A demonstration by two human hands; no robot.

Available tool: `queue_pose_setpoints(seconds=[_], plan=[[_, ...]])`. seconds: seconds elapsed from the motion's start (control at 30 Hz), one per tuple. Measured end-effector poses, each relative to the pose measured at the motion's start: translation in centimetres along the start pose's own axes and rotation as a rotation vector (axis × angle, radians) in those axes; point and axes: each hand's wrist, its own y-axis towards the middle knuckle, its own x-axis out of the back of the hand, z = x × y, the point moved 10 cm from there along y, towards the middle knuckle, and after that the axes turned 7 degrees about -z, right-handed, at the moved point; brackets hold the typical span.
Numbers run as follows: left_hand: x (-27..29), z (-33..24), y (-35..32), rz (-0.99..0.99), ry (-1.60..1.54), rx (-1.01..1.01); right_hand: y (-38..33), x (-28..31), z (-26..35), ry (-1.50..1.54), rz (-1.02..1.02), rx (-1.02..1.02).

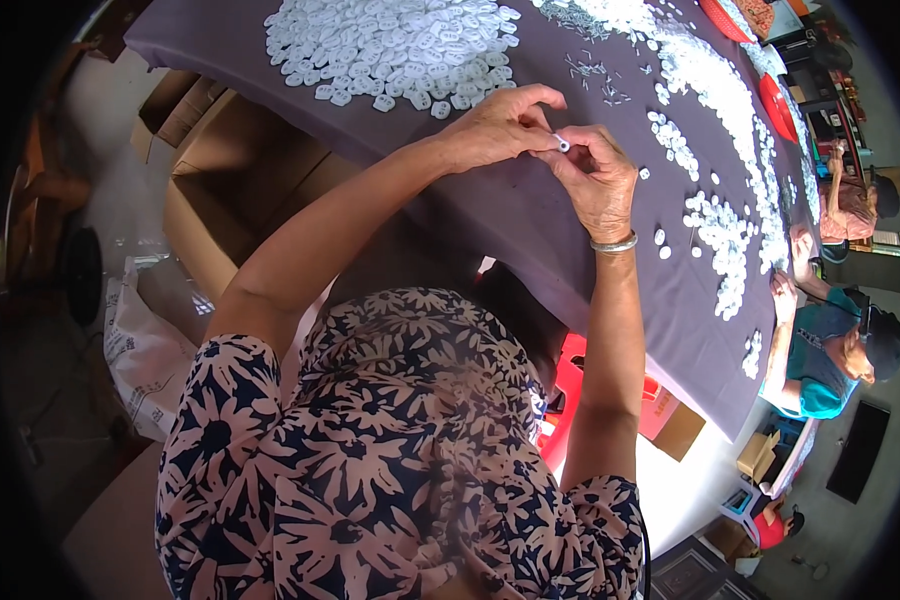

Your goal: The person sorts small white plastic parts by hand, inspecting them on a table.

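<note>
A small white piece (563, 144) sits pinched between the fingertips of both hands, held just above the dark purple cloth of the worktop (510, 215). The left hand (500, 127) closes a narrow grip on it from one side and the right hand (598, 178), with a metal bangle (615, 244) at the wrist, pinches it from the other; whether a second part is being fitted to it is too small to tell. Judging by how things lie, this one piece is mid-handling, and much is left: a large heap of white pieces (395, 45) lies beyond the hands, and a long band of more white pieces (725, 150) runs along the right. A few thin metal pins (585, 68) are scattered between them. Other people (830, 345) sit at the worktop's far right edge, and open cardboard boxes (235, 190) stand on the floor to the left.
</note>
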Motion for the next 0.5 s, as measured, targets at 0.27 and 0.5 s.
queue_pose_setpoints(seconds=[0.27, 0.5], plan=[[0.1, 0.5, -0.1, -0.034, -0.033, 0.011, 0.0, -1.0, 2.1, -0.225, 0.049, 0.128], [0.3, 0.3, -0.1, -0.055, -0.028, -0.037, -0.5, -2.5, 1.9, -0.473, 0.152, 0.281]])
